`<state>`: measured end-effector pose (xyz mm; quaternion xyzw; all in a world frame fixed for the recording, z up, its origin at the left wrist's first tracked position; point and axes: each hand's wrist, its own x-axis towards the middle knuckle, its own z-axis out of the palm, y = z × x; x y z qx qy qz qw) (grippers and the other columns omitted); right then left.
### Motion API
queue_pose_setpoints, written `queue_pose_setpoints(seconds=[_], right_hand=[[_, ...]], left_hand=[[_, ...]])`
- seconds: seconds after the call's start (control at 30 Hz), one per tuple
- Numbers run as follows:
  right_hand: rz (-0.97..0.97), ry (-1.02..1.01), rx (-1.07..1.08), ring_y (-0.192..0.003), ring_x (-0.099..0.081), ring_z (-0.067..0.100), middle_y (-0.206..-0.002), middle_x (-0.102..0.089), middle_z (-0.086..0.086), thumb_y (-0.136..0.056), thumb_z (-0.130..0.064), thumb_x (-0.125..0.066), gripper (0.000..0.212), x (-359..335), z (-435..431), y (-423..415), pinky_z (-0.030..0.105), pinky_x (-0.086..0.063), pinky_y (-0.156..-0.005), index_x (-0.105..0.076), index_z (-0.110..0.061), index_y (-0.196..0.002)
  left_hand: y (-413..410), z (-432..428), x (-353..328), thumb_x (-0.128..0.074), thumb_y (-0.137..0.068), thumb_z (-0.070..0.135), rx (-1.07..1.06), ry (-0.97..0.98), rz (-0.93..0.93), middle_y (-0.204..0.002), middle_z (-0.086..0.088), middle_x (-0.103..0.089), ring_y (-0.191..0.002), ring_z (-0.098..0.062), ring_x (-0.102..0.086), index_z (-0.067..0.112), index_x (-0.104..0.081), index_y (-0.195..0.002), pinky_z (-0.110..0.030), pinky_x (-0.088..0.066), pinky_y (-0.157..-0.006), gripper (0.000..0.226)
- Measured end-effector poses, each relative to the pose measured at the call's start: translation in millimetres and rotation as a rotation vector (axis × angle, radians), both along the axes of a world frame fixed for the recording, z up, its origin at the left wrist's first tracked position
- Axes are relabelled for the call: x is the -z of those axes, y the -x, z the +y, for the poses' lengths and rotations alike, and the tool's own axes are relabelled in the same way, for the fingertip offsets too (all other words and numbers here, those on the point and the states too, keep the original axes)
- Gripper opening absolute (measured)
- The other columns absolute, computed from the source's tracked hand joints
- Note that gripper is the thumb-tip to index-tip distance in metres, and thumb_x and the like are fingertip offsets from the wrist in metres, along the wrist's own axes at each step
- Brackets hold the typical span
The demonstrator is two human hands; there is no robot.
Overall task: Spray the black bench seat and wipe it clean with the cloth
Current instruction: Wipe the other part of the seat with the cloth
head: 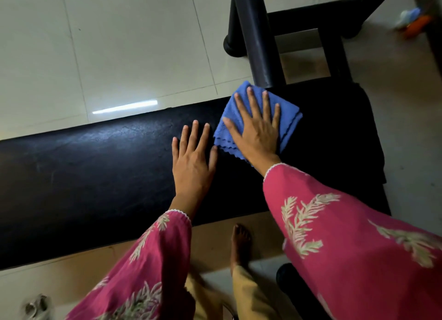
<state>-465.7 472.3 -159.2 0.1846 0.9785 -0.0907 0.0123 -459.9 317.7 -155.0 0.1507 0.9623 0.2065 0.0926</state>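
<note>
the right hand (257, 131) lies flat, fingers spread, pressing a folded blue scallop-edged microfibre cloth (290, 119) onto the long black padded leather-like bench seat (95, 171). the left hand (192, 159) lies just beside the cloth, fingers splayed, palm down on the seat, gripping nothing.

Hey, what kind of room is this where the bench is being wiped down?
Probably a home gym or small workout room. The long black padded bench seat joins a black metal frame with thick padded rollers, like weight equipment, standing on pale glossy floor tiles. The person's foot is bare, suggesting indoors.
</note>
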Motion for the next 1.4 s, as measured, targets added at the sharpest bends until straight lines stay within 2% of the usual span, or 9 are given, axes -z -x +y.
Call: queue_pose_setpoints(seconds=[0.1,0.27,0.4,0.53,0.7,0.87,1.03,1.2,1.4], right_hand=[[0.006,0.001,-0.172,-0.142,-0.017,0.023,-0.153,-0.023,-0.004,-0.083,-0.066,-0.02,0.069,-2.2,23.2,1.0,0.043,-0.002,-0.112,-0.026,-0.032,-0.143],[0.027,-0.02,0.101,-0.142,-0.015,0.027,-0.153,-0.024,-0.001,-0.085,-0.063,-0.02,0.066,1.0,21.3,6.5,0.046,-0.007,-0.113,-0.027,-0.031,-0.143],[0.008,-0.018,-0.157,-0.141,-0.017,0.026,-0.153,-0.025,-0.003,-0.084,-0.065,-0.023,0.069,-2.4,45.7,-4.3,0.046,-0.007,-0.113,-0.027,-0.031,-0.143],[0.045,-0.03,0.127,-0.142,-0.015,0.029,-0.153,-0.023,0.0,-0.085,-0.065,-0.024,0.069,-1.0,54.8,-12.3,0.046,-0.009,-0.113,-0.025,-0.029,-0.144],[0.037,-0.016,-0.115,-0.141,-0.019,0.028,-0.152,-0.027,-0.001,-0.086,-0.064,-0.026,0.068,-1.0,60.7,-32.6,0.047,-0.011,-0.113,-0.027,-0.028,-0.144],[0.073,-0.055,0.173,-0.137,-0.028,0.031,-0.149,-0.034,0.003,-0.089,-0.063,-0.023,0.066,1.8,54.1,-26.2,0.048,-0.022,-0.11,-0.033,-0.025,-0.142],[0.083,-0.036,-0.083,-0.137,-0.03,0.028,-0.148,-0.035,0.003,-0.089,-0.065,-0.018,0.068,1.1,62.7,-61.7,0.046,-0.02,-0.11,-0.031,-0.024,-0.142],[0.113,-0.054,0.294,-0.134,-0.035,0.03,-0.146,-0.038,0.006,-0.089,-0.058,-0.032,0.062,3.2,59.0,-60.8,0.049,-0.025,-0.108,-0.038,-0.021,-0.139],[0.117,-0.051,0.036,-0.134,-0.035,0.027,-0.146,-0.039,0.004,-0.091,-0.059,-0.026,0.063,1.0,61.2,-108.7,0.045,-0.021,-0.109,-0.036,-0.022,-0.14]], left_hand=[[-0.1,0.8,-1.1,-0.025,-0.089,0.045,0.002,0.004,-0.001,-0.152,-0.006,-0.029,-0.142,-0.025,-0.018,0.021,-0.036,-0.141,-0.039,-0.004,-0.115,0.059],[-0.2,0.2,-1.3,-0.026,-0.089,0.045,0.006,0.005,0.002,-0.152,-0.005,-0.029,-0.142,-0.024,-0.018,0.021,-0.036,-0.142,-0.039,-0.003,-0.115,0.059],[-0.7,1.7,-2.8,-0.025,-0.087,0.044,-0.01,-0.013,-0.014,-0.153,-0.004,-0.028,-0.143,-0.023,-0.016,0.022,-0.035,-0.142,-0.037,0.0,-0.115,0.06],[0.0,5.0,-5.0,-0.026,-0.087,0.045,-0.017,-0.021,-0.029,-0.153,-0.004,-0.026,-0.143,-0.024,-0.013,0.022,-0.034,-0.142,-0.038,0.002,-0.115,0.061],[1.3,10.9,-7.7,-0.036,-0.088,0.034,-0.014,-0.068,-0.036,-0.151,-0.005,-0.032,-0.142,-0.027,-0.018,0.018,-0.04,-0.139,-0.042,-0.002,-0.115,0.054],[3.7,14.5,-8.9,-0.044,-0.09,0.024,0.019,-0.078,-0.049,-0.151,-0.006,-0.032,-0.142,-0.028,-0.018,0.017,-0.041,-0.139,-0.043,-0.006,-0.116,0.049],[-0.8,26.5,-12.7,-0.039,-0.088,0.027,0.077,-0.104,-0.07,-0.15,-0.008,-0.033,-0.141,-0.029,-0.02,0.016,-0.042,-0.138,-0.044,-0.008,-0.116,0.051],[-2.7,32.6,-13.8,-0.049,-0.093,0.019,0.094,-0.12,-0.082,-0.152,-0.008,-0.029,-0.143,-0.03,-0.014,0.016,-0.039,-0.139,-0.042,-0.003,-0.116,0.048],[-11.7,40.5,-18.5,-0.045,-0.096,0.026,0.191,-0.124,-0.103,-0.151,-0.008,-0.03,-0.142,-0.029,-0.017,0.015,-0.042,-0.138,-0.043,-0.007,-0.115,0.043]])
